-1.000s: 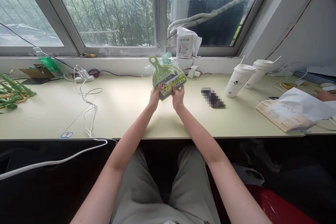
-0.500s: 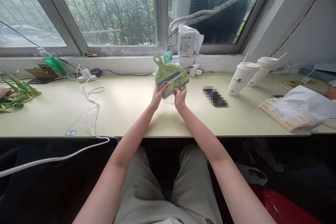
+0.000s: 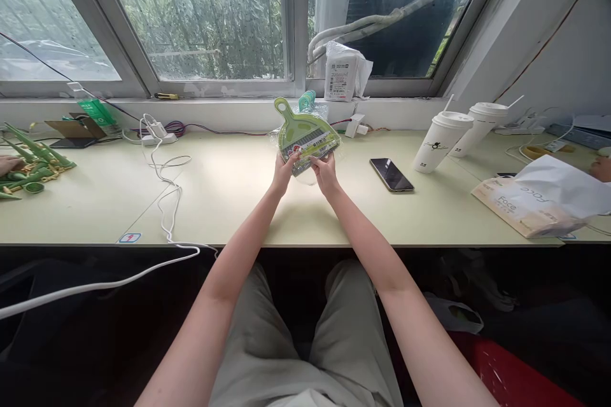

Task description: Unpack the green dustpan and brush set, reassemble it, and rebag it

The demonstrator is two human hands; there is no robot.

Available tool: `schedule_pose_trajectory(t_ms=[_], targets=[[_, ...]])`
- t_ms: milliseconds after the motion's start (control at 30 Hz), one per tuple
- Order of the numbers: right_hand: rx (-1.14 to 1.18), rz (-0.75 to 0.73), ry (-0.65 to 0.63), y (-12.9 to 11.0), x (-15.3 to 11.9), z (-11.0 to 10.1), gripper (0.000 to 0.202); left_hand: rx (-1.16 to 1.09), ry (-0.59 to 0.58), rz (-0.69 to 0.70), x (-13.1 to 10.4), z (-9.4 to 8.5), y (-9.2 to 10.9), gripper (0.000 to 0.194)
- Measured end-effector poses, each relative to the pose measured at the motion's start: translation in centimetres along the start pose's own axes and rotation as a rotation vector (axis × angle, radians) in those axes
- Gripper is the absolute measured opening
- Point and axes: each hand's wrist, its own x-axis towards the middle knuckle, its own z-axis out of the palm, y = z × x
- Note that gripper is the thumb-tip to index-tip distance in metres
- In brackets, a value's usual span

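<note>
A small green dustpan in clear plastic wrap is held up over the table, its looped handle pointing up and to the left. Across its lower part runs a printed label with dark stripes. My left hand grips its lower left edge, thumb on the front. On the lower right edge my right hand is closed the same way. Behind the dustpan a teal coiled object shows in part; whether it belongs to the same pack I cannot tell.
A phone lies right of my hands. Beyond it stand two lidded white cups with straws and a tissue pack. White cables cross the table at left. Green plant-like pieces lie far left beside another person's hand.
The dustpan has shifted slightly left and tipped a little in my hands. My right hand has moved slightly left along with it. Both hands keep their hold.
</note>
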Motion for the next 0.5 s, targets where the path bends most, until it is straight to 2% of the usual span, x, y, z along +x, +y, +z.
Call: schedule_pose_trajectory(t_ms=[267,500], targets=[[-0.02,0.0,0.01,0.22,0.09,-0.08,0.059,0.014,0.029,-0.067,-0.12,-0.06,0.29,0.053],[-0.037,0.002,0.009,-0.35,-0.07,-0.03,0.066,0.003,-0.047,-0.13,-0.38,-0.06,1.02,0.059]])
